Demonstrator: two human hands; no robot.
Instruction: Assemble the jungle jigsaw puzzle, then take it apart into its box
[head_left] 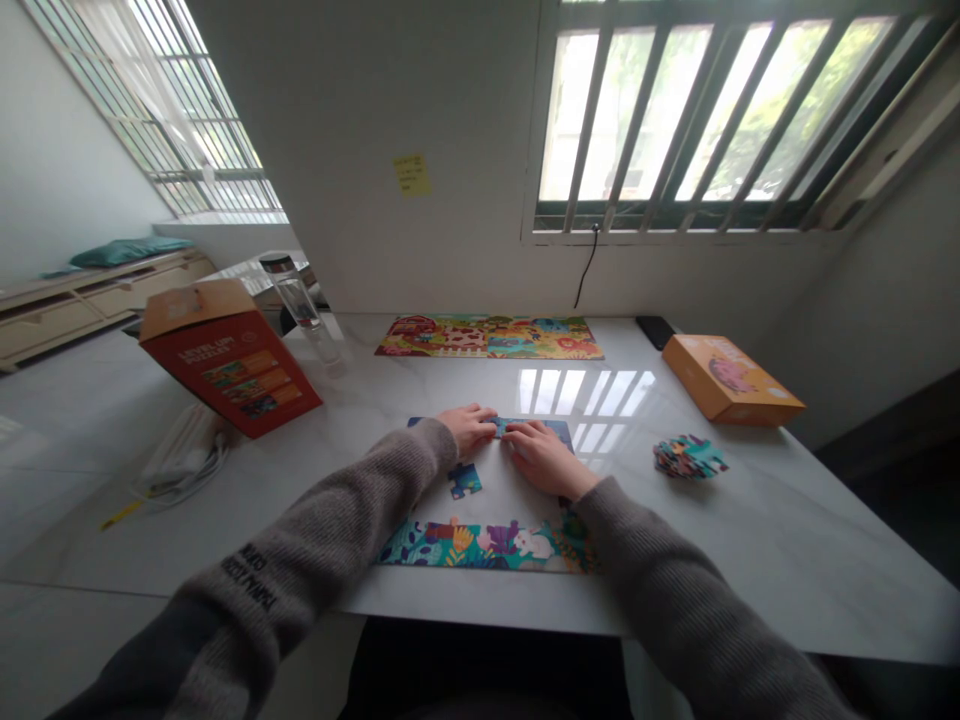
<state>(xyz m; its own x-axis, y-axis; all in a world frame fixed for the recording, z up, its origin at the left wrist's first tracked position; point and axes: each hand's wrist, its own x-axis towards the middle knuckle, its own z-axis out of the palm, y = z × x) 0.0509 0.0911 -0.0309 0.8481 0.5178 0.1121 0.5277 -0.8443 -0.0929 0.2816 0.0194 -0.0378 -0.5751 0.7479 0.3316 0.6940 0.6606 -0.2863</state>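
Palms down, the left hand (pixel 469 428) and right hand (pixel 546 460) rest side by side with their fingers slightly curled, neither spread wide nor closed into a fist. Their fingertips nearly meet on a row of blue puzzle pieces (pixel 529 427), and I cannot tell whether either hand is pinching a piece.

A white marble table (pixel 810 560) spans the lower frame, below a barred window (pixel 712 120) at upper right. A red box (pixel 232 365) leans tilted at the table's left side, and an orange box (pixel 731 380) lies flat at the right. Along the far edge, at upper centre, lies a long farm puzzle (pixel 487 338). A long jungle puzzle (pixel 480 547) lies at the near edge, just below the hands. Right of the hands sits a heap of puzzle pieces (pixel 688 458), well apart from them. A glass bottle (pixel 292 300) stands just behind the red box. One loose blue piece (pixel 465 480) lies just below the left hand, on the marble.
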